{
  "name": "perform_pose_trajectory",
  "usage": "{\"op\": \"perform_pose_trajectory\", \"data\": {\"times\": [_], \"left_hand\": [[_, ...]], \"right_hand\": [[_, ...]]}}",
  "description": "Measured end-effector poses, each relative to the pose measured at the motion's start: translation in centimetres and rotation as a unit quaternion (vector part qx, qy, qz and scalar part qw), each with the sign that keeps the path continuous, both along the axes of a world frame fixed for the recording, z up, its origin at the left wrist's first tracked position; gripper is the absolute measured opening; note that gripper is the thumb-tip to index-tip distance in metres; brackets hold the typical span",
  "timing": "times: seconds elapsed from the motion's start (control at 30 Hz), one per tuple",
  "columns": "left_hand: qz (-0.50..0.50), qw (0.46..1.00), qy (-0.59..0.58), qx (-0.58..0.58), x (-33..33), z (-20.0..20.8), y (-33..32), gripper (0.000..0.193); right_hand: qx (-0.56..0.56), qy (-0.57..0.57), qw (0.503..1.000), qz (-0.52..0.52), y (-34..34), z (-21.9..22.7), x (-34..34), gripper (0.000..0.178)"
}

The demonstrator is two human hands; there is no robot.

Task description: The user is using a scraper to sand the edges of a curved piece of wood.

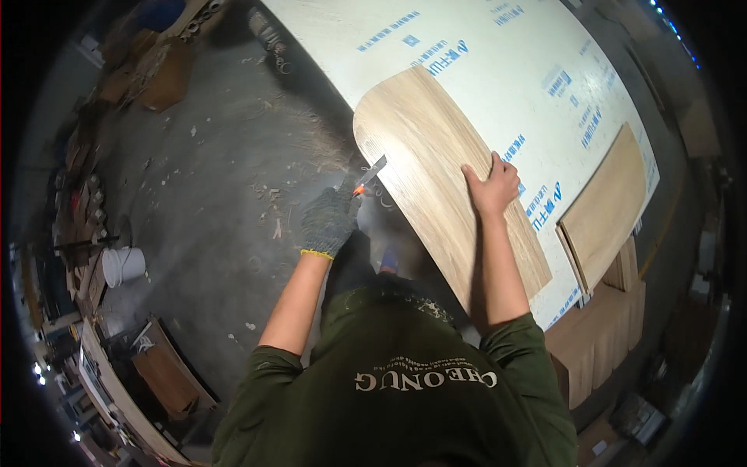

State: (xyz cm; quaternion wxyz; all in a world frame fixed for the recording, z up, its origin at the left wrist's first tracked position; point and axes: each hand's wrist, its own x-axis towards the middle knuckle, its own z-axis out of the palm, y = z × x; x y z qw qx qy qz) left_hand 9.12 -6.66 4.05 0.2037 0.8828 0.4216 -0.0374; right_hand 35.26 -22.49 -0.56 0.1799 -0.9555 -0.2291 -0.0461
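Observation:
My left hand (pixel 330 219), in a grey knit glove with a yellow cuff, is closed around a utility knife (pixel 370 174) with an orange part by the grip. The blade reaches the near left edge of a wood-grain board (pixel 424 152), close to where its rounded corner begins. Thin shavings hang by the blade. My bare right hand (pixel 494 185) grips the board's opposite long edge, thumb on the top face and fingers over the side. The board lies on a white sheet-covered table (pixel 467 54) with blue print, its left edge along the table's side.
A stack of wood-grain boards (pixel 611 206) sits at the table's right end, with more boards (pixel 603 335) piled below it. Shavings and scraps litter the grey floor (pixel 226 210). A white bucket (pixel 123 266) stands at the left, near a brown panel (pixel 165 377).

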Motion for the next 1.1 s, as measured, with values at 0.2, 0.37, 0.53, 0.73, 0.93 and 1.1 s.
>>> {"op": "perform_pose_trajectory", "data": {"times": [0.2, 0.37, 0.53, 0.73, 0.93, 1.1], "left_hand": [[0.032, 0.985, -0.094, 0.143, -2.2, -2.6, 1.1, 0.043], [0.069, 0.991, -0.032, 0.107, -1.9, -2.9, 0.3, 0.044], [0.054, 0.986, -0.026, 0.155, -2.2, -3.1, 1.0, 0.046], [0.074, 0.982, -0.004, 0.172, -1.1, -1.1, 2.3, 0.045], [0.03, 0.995, 0.019, 0.095, -0.7, -1.5, 7.1, 0.044], [0.044, 0.991, -0.038, 0.12, 0.5, -1.4, 9.7, 0.035]], "right_hand": [[0.019, -0.011, 0.999, 0.028, 5.5, -0.6, -2.2, 0.078], [0.031, 0.002, 0.998, 0.048, 6.0, -0.2, -2.4, 0.075], [0.044, 0.009, 0.997, 0.057, 5.6, -0.8, -2.0, 0.074], [0.053, 0.004, 0.997, 0.063, 5.2, -1.3, -1.9, 0.07], [0.052, 0.031, 0.996, 0.062, 5.3, -0.8, -2.0, 0.07], [0.046, 0.036, 0.997, 0.055, 5.4, -0.4, -1.9, 0.07]]}}
